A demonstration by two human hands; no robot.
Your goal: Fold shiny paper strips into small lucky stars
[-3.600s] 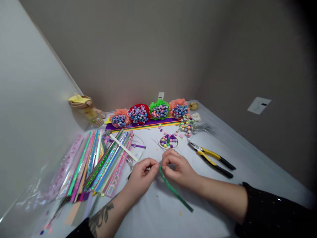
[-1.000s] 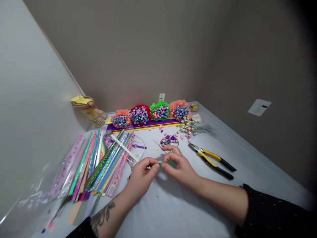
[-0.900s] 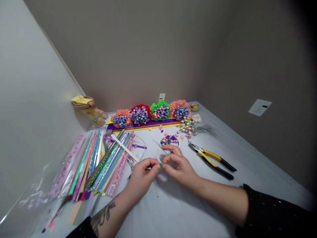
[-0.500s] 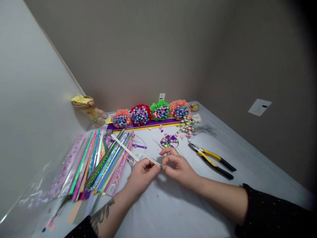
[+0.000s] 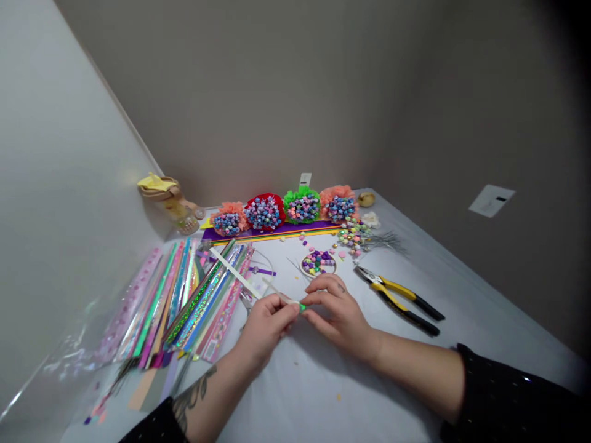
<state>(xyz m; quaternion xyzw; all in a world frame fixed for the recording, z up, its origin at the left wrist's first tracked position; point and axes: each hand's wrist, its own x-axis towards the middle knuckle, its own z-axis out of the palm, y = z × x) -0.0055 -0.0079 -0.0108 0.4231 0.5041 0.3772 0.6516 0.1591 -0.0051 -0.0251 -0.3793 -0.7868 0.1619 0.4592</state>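
Observation:
My left hand (image 5: 265,326) pinches a narrow pale paper strip (image 5: 235,272) between thumb and forefinger. The strip's long tail slants up to the left, over the bundled strips. At its near end is a small shiny green fold (image 5: 302,307), sticking out between both hands. My right hand (image 5: 344,320) has its thumb and fingertips closed at that green end, the other fingers curled above. Just beyond the fingertips stands a small round dish (image 5: 303,269) of tiny coloured paper stars.
Packs of shiny strips (image 5: 203,307) lie left. Yellow-and-black pliers (image 5: 399,295) rest right, below thin wires (image 5: 388,241) and loose stars (image 5: 353,234). Star-filled paper flowers, one red (image 5: 264,212), line the back before the wall. A jar (image 5: 187,224) stands back left.
The right fingers have shifted at the green end, the forefinger now straighter and lower, and more green shows. The left hand keeps its pinch. The whole view has moved slightly.

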